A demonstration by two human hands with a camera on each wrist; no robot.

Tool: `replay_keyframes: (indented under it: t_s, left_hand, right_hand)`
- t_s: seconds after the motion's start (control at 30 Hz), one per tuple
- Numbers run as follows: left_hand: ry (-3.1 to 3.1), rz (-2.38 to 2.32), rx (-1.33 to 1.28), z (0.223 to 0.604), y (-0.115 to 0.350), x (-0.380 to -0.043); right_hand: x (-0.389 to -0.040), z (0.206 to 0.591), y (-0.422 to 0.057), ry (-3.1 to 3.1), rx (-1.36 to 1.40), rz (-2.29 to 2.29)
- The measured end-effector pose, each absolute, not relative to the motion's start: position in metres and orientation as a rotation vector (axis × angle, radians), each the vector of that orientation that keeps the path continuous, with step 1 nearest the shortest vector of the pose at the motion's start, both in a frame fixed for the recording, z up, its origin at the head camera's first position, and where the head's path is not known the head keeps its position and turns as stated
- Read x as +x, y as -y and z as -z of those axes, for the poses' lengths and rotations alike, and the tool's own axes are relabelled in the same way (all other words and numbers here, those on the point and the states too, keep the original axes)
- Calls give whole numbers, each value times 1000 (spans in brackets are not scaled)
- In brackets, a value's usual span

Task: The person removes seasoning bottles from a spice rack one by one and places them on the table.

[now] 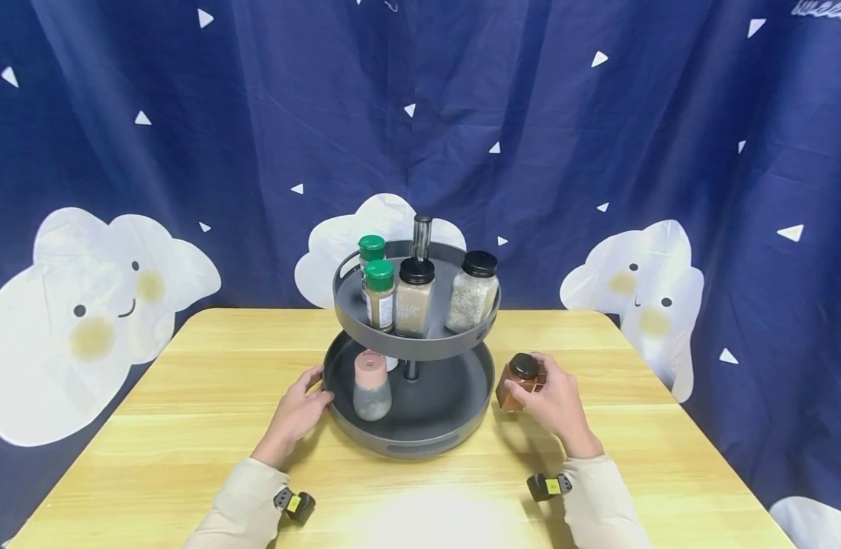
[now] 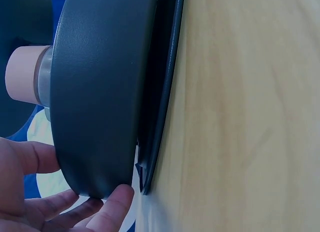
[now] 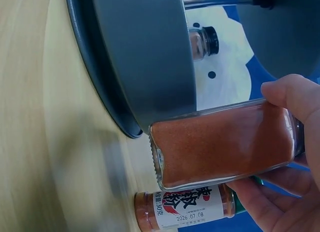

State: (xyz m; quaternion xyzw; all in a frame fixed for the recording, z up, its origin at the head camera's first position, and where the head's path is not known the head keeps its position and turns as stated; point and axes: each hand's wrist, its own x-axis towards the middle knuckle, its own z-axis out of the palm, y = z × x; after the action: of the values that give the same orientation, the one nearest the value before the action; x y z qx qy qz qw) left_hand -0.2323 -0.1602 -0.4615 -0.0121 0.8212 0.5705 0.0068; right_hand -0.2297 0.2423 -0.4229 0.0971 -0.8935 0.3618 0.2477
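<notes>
A dark grey two-tier turntable (image 1: 409, 450) stands mid-table. My left hand (image 1: 298, 412) holds the left side of its lower tray, with the thumb by the upper edge and fingertips against the outer wall. My right hand (image 1: 559, 398) grips a glass spice jar (image 3: 225, 144) of red-brown powder with a black lid, tilted beside the tray's right rim. Past that jar is a labelled chili powder bottle (image 3: 190, 207) with a green cap, mostly hidden in the head view. A pink-capped shaker (image 1: 372, 389) stands on the lower tray, at its left.
The upper tray (image 1: 420, 349) carries two green-capped spice bottles (image 1: 380, 297), a black-lidded jar of beige powder (image 1: 415, 301) and a larger black-lidded jar (image 1: 473, 293). On the lower tray is a small black-lidded jar (image 3: 202, 42). Behind the wooden table (image 1: 242, 358) hangs a blue curtain (image 1: 406, 114).
</notes>
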Motion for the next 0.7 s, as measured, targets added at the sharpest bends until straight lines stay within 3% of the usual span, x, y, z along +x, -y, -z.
replay_keyframes:
  t_s: [0.7]
  left_hand:
    - [-2585, -1773, -27, 460, 160, -229]
  right_hand:
    - [-227, 437, -243, 2527, 254, -968]
